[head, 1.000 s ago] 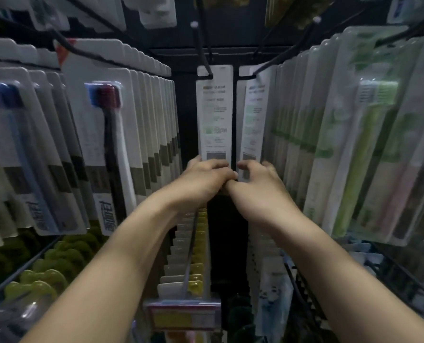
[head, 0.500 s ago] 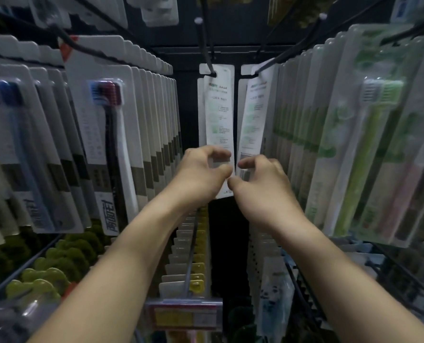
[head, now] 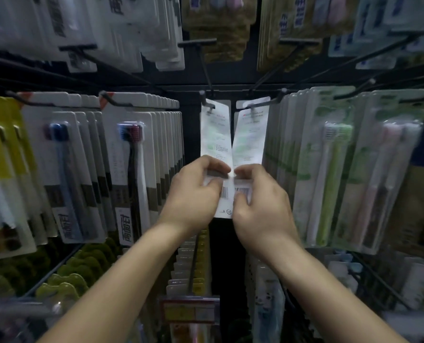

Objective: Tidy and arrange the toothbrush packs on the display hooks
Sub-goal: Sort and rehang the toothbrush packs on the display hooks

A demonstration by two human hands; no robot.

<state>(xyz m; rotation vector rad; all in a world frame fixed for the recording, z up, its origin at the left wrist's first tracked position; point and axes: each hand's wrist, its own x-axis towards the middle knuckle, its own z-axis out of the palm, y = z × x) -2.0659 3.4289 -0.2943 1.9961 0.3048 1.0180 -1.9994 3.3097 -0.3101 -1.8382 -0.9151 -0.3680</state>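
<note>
While once lower, both packs [head: 230, 144] now raised.

Left hand [head: 193, 194] and right hand [head: 260, 201], each with a grip on a hanging toothbrush pack [head: 215, 134] (backs outward).

A single head-worn wide-angle camera is looking forward and slightly down, sitting close to a display rack [head: 206, 86] of hanging packs, with both forearms reaching in from below

dark gap [head: 227, 246] below centre packs open; dense pack rows [head: 156, 154] flank both sides.
</note>
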